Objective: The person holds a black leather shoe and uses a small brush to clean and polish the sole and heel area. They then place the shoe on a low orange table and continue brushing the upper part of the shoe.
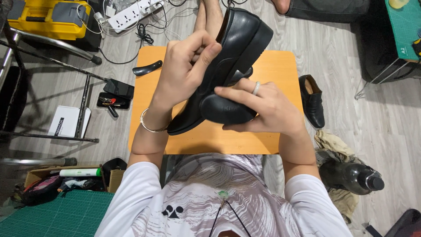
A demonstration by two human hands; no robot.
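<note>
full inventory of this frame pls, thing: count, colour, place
shoe: 1, black, held up over the table in both hands
second shoe: 1, black, floor right of the table
table: 1, orange, centre
shoehorn: 1, black, table's far left corner
power strip: 1, white, floor at top, cables around it
case: 1, yellow, top left
white box: 1, floor at left
bottle: 1, dark, lying on rags at right
cutting mat: 1, green, bottom left
ring: 1, silver, right hand finger
bracelet: 1, silver, left wrist
left hand: grips the shoe's side
right hand: cups the shoe's toe
</note>
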